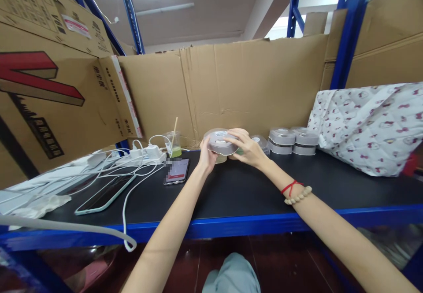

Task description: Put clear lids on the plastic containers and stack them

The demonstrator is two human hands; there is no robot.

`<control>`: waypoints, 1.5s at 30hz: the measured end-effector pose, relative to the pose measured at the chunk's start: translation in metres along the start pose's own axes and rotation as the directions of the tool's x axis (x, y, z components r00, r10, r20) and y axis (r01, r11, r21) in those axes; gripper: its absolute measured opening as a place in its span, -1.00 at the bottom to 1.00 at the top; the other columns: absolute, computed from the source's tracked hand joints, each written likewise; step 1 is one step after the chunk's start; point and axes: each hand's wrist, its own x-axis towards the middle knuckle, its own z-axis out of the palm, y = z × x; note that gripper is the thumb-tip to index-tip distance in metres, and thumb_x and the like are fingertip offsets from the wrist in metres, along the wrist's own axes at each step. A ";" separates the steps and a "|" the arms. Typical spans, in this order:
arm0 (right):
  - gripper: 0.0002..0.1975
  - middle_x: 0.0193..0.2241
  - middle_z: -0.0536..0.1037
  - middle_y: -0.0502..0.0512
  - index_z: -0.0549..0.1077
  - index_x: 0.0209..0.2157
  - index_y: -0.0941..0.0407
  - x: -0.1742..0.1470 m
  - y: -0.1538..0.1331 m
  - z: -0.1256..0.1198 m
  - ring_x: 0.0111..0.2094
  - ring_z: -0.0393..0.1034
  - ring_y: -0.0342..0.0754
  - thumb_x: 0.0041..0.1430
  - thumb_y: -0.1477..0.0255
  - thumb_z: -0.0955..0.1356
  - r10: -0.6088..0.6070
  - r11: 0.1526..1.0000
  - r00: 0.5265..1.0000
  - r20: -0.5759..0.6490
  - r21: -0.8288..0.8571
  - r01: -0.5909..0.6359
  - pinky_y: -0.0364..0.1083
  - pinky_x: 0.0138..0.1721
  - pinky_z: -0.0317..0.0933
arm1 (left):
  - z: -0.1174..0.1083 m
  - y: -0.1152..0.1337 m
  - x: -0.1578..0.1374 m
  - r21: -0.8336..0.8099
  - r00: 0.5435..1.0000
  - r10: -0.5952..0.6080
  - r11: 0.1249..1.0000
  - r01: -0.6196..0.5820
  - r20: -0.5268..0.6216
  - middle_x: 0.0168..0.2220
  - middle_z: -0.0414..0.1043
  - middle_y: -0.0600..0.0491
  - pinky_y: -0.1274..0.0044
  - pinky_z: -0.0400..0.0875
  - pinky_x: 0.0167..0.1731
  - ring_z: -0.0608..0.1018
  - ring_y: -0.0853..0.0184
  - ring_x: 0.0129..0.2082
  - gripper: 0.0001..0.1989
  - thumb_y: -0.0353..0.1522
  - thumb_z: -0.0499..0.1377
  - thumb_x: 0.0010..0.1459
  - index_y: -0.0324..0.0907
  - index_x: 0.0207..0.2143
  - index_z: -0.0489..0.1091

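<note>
Between my two hands is a grey, rounded plastic container [216, 139] with a wavy lower edge and a pale round label on top. My left hand [207, 156] grips its left side, thumb up along the wall. On the right side, the fingers of my right hand [246, 147] rest on the top and edge. Below and behind it are pale and greenish round items [220, 157], mostly hidden by the container and my hands. Just right of my right hand stands a similar clear-topped container [261, 142], partly covered.
Similar containers [282, 141] stand stacked in pairs near a patterned white bag [370, 130]. To the left are a lit phone [177, 171], another phone [105, 194], a cup with a straw [176, 151], and tangled white cables [145, 163]. Cardboard [251, 86] walls the back of the black tabletop [231, 196].
</note>
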 end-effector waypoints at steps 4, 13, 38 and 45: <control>-0.51 0.08 0.36 0.11 0.36 0.08 0.02 0.000 0.004 -0.009 0.15 0.19 0.01 0.13 0.61 0.20 0.046 0.992 0.999 0.023 -0.115 -0.043 0.05 0.03 0.31 | 0.004 0.007 -0.009 0.077 0.998 0.009 0.997 -0.013 0.056 -0.25 0.46 -0.03 0.57 0.38 -0.37 0.50 0.37 -0.38 -0.67 -0.26 -0.06 0.26 -0.18 0.00 0.27; -0.50 0.06 0.37 0.15 0.45 -0.01 0.08 -0.028 0.049 -0.052 0.16 0.14 0.07 0.06 0.62 0.16 0.470 0.734 0.767 -0.437 -0.288 -0.615 0.14 0.06 0.23 | 0.000 0.008 -0.011 0.133 0.997 -0.078 0.988 0.081 -0.029 -0.45 0.43 0.02 0.61 0.33 -0.52 0.49 0.39 -0.57 -0.61 -0.33 -0.12 0.24 -0.26 0.09 0.12; -0.65 -0.11 0.28 0.31 0.42 -0.20 0.20 -0.074 0.075 -0.069 0.00 0.08 0.20 -0.04 0.56 0.16 0.783 0.177 0.251 -0.569 -0.184 -0.967 0.26 0.04 -0.06 | 0.003 0.007 -0.011 0.171 0.989 -0.133 0.978 0.121 0.062 -0.50 0.35 0.03 0.62 0.22 -0.61 0.41 0.42 -0.62 -0.75 -0.32 -0.04 0.08 -0.26 -0.23 0.29; -0.58 -0.01 0.31 0.38 0.40 -0.15 0.22 -0.083 0.084 -0.055 0.02 0.11 0.24 -0.08 0.49 0.17 0.736 0.283 0.348 -0.581 -0.203 -0.937 0.32 0.03 -0.08 | -0.001 -0.003 -0.004 0.557 0.987 0.158 0.821 -0.126 -0.009 -0.46 0.34 0.04 0.54 0.29 -0.41 0.40 0.36 -0.50 -0.92 -0.46 0.05 0.06 -0.19 -0.41 0.33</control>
